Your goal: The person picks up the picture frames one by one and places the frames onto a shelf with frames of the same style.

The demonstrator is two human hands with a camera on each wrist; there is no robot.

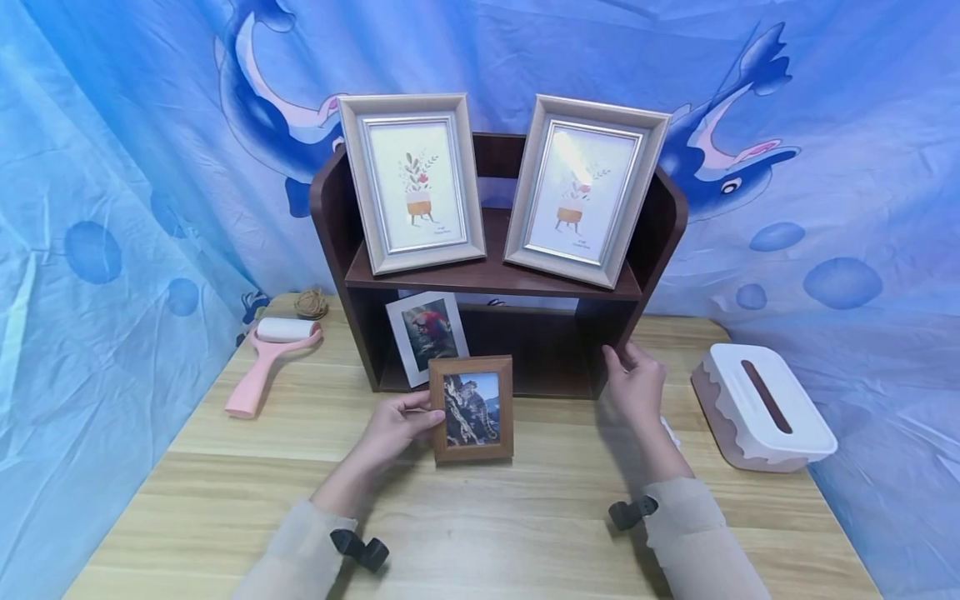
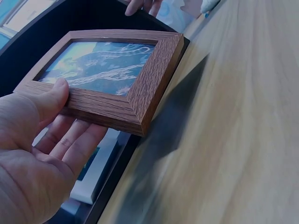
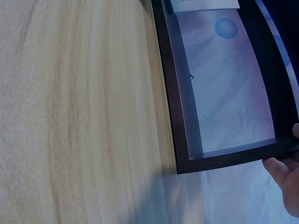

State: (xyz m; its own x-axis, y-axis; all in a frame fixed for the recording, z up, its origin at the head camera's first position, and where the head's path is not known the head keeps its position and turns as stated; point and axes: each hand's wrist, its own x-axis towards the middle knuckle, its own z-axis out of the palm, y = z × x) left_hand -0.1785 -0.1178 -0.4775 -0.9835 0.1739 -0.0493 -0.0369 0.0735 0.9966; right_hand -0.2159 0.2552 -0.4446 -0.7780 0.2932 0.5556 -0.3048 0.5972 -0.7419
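Note:
My left hand holds a brown wooden picture frame by its left edge, in front of the dark shelf's lower compartment. In the left wrist view the thumb lies on the front of the frame and the fingers are behind it. The frame shows a spotted cat on a branch. At the dark brown shelf, my right hand pinches the front edge of the right side panel. A white picture frame with a red bird leans inside the lower compartment, at left, partly hidden by the brown one.
Two large silvery picture frames stand on the upper board. To the left lie a pink lint roller and a small dried ball. A white-lidded tissue box sits at the right. A blue dolphin-print curtain hangs behind.

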